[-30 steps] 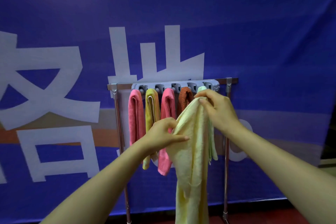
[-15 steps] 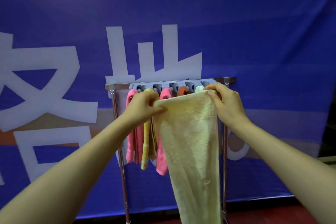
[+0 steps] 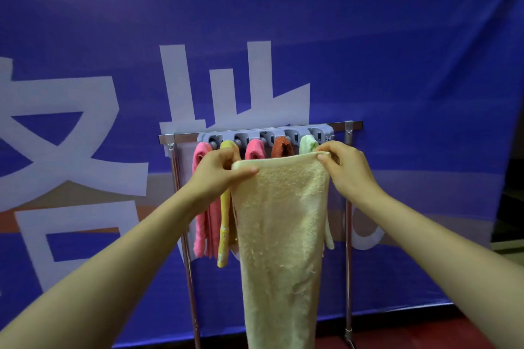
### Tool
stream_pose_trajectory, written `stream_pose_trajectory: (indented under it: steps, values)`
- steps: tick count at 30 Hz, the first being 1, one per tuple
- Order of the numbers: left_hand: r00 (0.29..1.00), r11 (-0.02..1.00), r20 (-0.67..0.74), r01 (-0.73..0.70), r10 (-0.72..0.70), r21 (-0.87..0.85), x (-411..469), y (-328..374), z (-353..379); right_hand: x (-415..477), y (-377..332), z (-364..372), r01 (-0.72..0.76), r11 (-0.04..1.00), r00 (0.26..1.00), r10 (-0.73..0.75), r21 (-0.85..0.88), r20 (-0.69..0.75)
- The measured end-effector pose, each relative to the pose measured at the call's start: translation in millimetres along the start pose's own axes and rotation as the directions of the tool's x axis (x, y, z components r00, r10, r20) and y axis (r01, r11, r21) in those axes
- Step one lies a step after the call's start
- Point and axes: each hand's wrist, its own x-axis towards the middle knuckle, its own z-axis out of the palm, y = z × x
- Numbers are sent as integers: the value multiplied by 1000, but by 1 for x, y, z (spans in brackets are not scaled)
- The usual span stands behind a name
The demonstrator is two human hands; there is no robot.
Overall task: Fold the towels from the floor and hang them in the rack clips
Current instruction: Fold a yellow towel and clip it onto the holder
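Note:
A pale yellow towel hangs spread flat in front of the rack, folded lengthwise and reaching down toward the floor. My left hand pinches its top left corner and my right hand pinches its top right corner. Just behind, the grey clip bar on the metal rack holds several folded towels: a pink towel, a yellow towel, a second pink towel, a rust-orange towel and a light green towel. The held towel hides their lower parts.
The rack stands on two thin metal legs against a blue banner with large white characters. A strip of red floor shows at the bottom right. A dark opening lies at the far right edge.
My left hand rose from the bunched towel's middle to its top left corner, and both hands drew the top edge out flat and level below the clips.

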Motion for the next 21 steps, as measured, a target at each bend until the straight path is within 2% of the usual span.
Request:
stream_pose_trajectory:
  steps: [2, 4, 6, 8, 10, 15, 16, 18, 20, 21]
  values:
    - [999, 998, 46, -1, 4, -55, -2, 3, -1, -1, 1, 1, -17, 1000, 1000, 17, 7, -3]
    - [983, 995, 182, -2, 21, -102, -5, 6, -5, -3, 2, 1, -24, 1000, 1000, 24, 12, 1]
    - [924, 995, 380, -10, 48, -100, -8, 12, -11, -5, 4, 1, -26, 1000, 1000, 26, 10, 11]
    - [854, 998, 517, -62, 64, -22, -10, 18, -15, -6, 5, 1, -28, 999, 999, 27, 16, 23]
    - [801, 992, 596, -109, 52, 61, -12, 24, -16, -8, 5, 3, -33, 999, 999, 32, 24, 24]
    - [686, 994, 727, -57, -27, 91, -15, 28, -15, -9, 5, 3, -37, 998, 999, 36, 43, 21]
    - [676, 989, 737, -100, -16, 113, -16, 29, -11, -9, 6, 3, -39, 998, 999, 38, 45, 22]
    - [709, 926, 701, -311, 78, 211, -18, 29, 0, -10, 5, 3, -36, 998, 999, 34, 48, 25]
    - [735, 781, 632, -536, 245, 320, -17, 25, 11, -10, 3, 4, -32, 997, 999, 30, 63, 37]
    - [739, 721, 598, -594, 312, 357, -16, 23, 15, -10, 2, 4, -28, 997, 999, 25, 68, 41]
